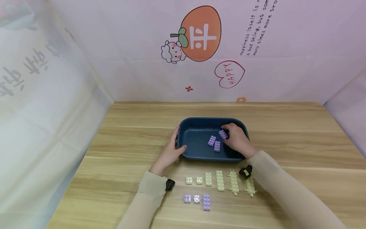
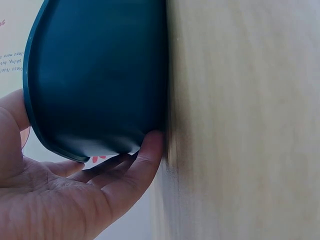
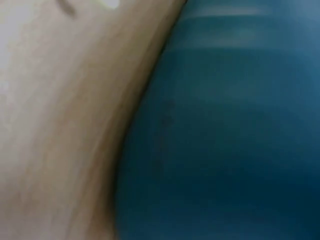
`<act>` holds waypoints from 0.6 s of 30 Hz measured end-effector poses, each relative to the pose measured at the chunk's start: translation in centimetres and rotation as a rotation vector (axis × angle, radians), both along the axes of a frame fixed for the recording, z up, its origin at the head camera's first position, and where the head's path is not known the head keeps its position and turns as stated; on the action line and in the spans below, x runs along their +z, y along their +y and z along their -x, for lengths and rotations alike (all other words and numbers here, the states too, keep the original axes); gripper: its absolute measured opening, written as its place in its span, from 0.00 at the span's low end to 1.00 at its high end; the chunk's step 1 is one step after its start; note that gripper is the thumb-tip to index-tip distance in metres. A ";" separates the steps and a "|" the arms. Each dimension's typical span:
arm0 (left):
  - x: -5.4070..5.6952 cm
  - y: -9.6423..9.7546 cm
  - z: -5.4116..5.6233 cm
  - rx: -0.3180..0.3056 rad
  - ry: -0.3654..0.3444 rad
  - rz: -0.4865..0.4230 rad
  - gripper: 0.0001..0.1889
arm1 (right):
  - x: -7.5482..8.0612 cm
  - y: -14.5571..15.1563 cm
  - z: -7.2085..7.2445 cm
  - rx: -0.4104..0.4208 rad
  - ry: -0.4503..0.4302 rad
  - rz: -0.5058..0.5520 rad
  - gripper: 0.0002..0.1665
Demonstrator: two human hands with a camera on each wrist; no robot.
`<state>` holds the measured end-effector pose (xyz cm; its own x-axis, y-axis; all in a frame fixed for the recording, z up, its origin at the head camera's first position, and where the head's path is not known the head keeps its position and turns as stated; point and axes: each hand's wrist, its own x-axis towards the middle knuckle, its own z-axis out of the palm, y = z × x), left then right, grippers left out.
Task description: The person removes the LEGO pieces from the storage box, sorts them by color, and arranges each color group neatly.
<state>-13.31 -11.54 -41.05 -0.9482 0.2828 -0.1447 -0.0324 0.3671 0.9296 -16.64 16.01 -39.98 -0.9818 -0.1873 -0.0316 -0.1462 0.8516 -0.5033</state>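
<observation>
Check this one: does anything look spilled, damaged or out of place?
Nothing stands out as spilled or damaged. The yellow pieces and front purple bricks sit in tidy rows. Two loose purple bricks lie at differing angles, but inside the blue tray. The black wrist device partly hides the rightmost yellow piece.

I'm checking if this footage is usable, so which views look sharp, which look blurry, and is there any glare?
Head view: bright, mostly sharp, studs distinct on the purple bricks; left wrist view: left hand fairly clear, table soft and shadowed beside the tray; right wrist view: blurred throughout, pale sheen on the tray, small bright spot at the top edge.
</observation>
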 end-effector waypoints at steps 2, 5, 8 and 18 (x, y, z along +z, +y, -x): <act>0.0 0.0 0.0 0.003 -0.008 -0.003 0.44 | -0.3 0.0 0.2 0.004 -0.001 0.002 0.30; 0.0 -0.1 0.0 0.006 -0.016 -0.005 0.44 | -0.4 0.1 0.3 0.003 -0.020 0.020 0.30; 0.1 -0.1 0.0 0.006 -0.021 -0.007 0.44 | -0.4 0.1 0.4 -0.008 -0.040 0.041 0.30; 0.6 0.0 -0.2 0.000 -0.013 -0.004 0.44 | -0.4 0.3 0.5 -0.072 -0.082 0.102 0.26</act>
<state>-13.14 -11.49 -40.43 -0.9461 0.2838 -0.1561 -0.0446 0.3633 0.9306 -17.09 16.29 -40.35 -0.9876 -0.1233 -0.0971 -0.0416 0.8019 -0.5960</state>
